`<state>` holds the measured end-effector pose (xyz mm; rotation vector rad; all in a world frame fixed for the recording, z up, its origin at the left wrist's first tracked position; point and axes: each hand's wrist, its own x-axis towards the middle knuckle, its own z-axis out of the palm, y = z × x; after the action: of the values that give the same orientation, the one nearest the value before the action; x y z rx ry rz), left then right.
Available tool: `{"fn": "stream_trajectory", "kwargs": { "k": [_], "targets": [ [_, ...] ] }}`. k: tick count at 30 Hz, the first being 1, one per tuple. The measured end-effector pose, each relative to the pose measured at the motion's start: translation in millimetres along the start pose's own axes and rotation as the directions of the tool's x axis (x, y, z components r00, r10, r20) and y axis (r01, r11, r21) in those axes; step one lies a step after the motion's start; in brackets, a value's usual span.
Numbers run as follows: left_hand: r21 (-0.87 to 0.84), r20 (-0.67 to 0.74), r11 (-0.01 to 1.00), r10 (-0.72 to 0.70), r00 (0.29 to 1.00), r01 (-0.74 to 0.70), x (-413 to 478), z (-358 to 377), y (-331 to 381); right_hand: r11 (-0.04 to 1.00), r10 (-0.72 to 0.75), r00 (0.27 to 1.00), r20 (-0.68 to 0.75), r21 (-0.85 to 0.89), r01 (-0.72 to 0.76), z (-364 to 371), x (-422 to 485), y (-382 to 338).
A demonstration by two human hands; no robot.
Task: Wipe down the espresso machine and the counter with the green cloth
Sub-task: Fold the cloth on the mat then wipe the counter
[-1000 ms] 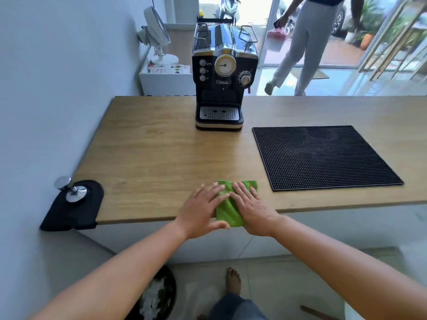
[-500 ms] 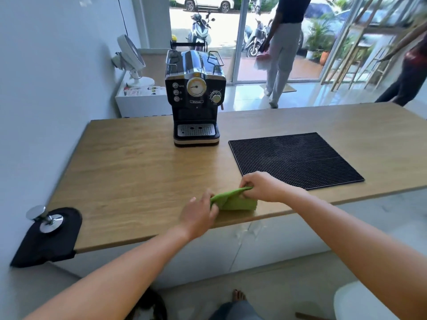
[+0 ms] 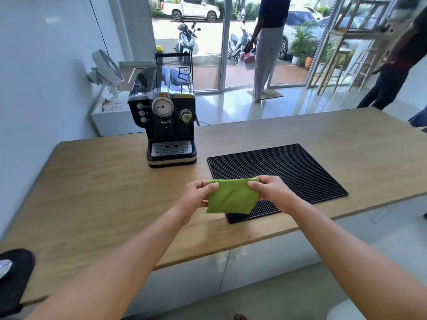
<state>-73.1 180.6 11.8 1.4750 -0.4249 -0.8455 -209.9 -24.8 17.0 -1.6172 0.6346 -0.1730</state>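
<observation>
The green cloth point(image 3: 232, 196) hangs stretched in the air above the wooden counter point(image 3: 99, 195). My left hand point(image 3: 195, 196) pinches its upper left corner and my right hand point(image 3: 270, 191) pinches its upper right corner. The black and chrome espresso machine point(image 3: 167, 116) stands upright at the back of the counter, beyond and slightly left of my hands, well apart from them.
A black ribbed rubber mat point(image 3: 288, 172) lies on the counter to the right of the machine, partly under the cloth. A black tamping pad point(image 3: 13, 276) with a metal tamper sits at the lower left edge. A white fan point(image 3: 107, 70) stands by the wall. Two people stand behind the counter.
Both hands lifted the cloth off the counter's front edge and spread it open in the air. The camera view tilted upward.
</observation>
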Motion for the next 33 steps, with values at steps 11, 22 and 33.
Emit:
{"fn": "stream_trajectory", "kwargs": {
  "k": [11,22,33],
  "targets": [
    [0.325,-0.298,0.914,-0.144,0.944,0.242,73.4,55.5,-44.6,0.934,0.126,0.991,-0.048,-0.331,-0.135,-50.4,77.8,32.0],
    [0.916,-0.319,0.338,0.292,0.902,0.215,119.7,60.1,-51.6,0.717,-0.179,0.976,-0.122,-0.696,0.044,-46.9,127.9,51.6],
    [0.985,-0.149,0.159,0.569,0.809,0.069,118.1,65.4,-68.6,0.31,-0.603,0.792,0.092,-0.888,0.339,-37.4,121.4,76.8]
  ]
}}
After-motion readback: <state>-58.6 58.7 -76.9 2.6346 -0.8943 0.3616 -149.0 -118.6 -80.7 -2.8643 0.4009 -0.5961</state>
